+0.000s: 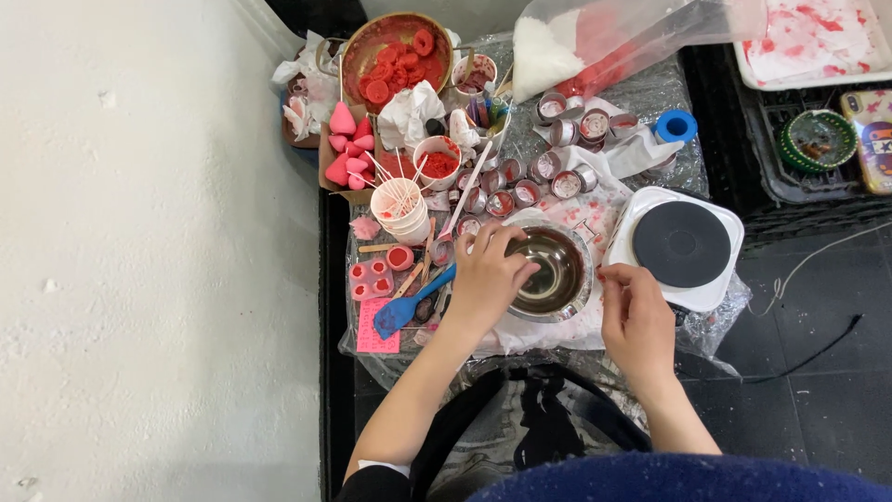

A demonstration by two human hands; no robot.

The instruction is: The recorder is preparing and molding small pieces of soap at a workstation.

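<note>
A shiny metal bowl [557, 270] sits on a stained white cloth at the middle of a small cluttered table. My left hand [488, 277] rests on the bowl's left rim, fingers curled over the edge and gripping it. My right hand [635, 321] hovers just right of the bowl, fingertips pinched close together near the rim; whether it holds anything I cannot tell. A blue spatula [409, 305] lies left of my left hand.
A white hot plate with a black disc [681, 244] stands to the right. Several small metal tins [557, 177], a cup of wicks [400, 206], red wax pieces in a round pan [398, 58], pink cone shapes [346, 139] and a blue tape roll [675, 125] crowd the far side.
</note>
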